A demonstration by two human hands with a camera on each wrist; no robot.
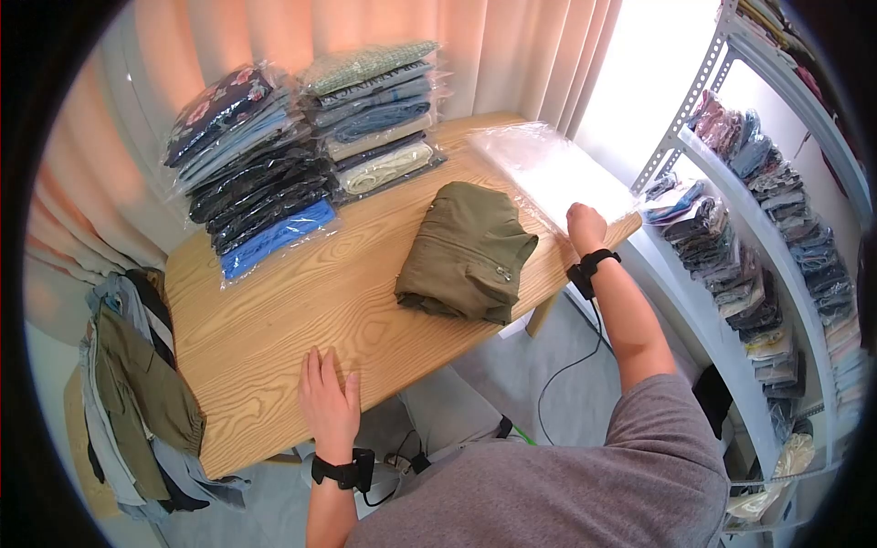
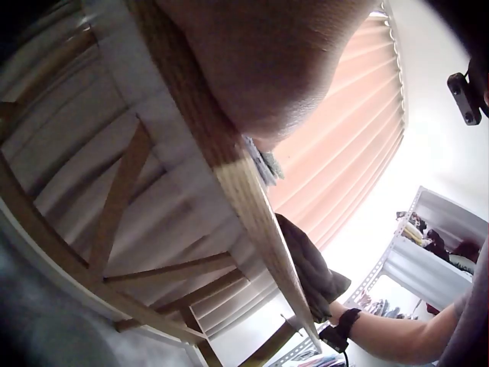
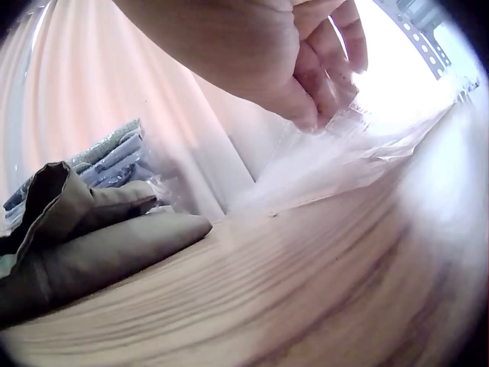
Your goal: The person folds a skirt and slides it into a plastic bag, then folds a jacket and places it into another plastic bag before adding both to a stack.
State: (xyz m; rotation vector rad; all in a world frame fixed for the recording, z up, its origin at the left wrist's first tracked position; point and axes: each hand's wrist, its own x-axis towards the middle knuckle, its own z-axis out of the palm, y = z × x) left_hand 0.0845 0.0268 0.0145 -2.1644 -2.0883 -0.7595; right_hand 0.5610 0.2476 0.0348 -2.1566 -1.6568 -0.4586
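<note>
My right hand (image 1: 586,226) is at the table's right end, over the near corner of a stack of clear plastic bags (image 1: 525,164). In the right wrist view its curled fingers and thumb pinch the edge of a thin clear plastic bag (image 3: 336,164). Left of it lies a folded olive-green garment (image 1: 466,251) with a small zip near one corner. My left hand (image 1: 329,402) rests on the tabletop by the near edge, fingers extended and holding nothing. The left wrist view shows mostly its underside (image 2: 263,69) beside the wooden edge.
Two piles of bagged folded clothes (image 1: 265,173) (image 1: 375,119) stand at the back of the wooden table (image 1: 274,338). Loose garments (image 1: 137,384) hang over a chair at the left. Metal shelves (image 1: 731,183) with bagged clothes line the right. A cable (image 1: 566,370) hangs from the right wristband.
</note>
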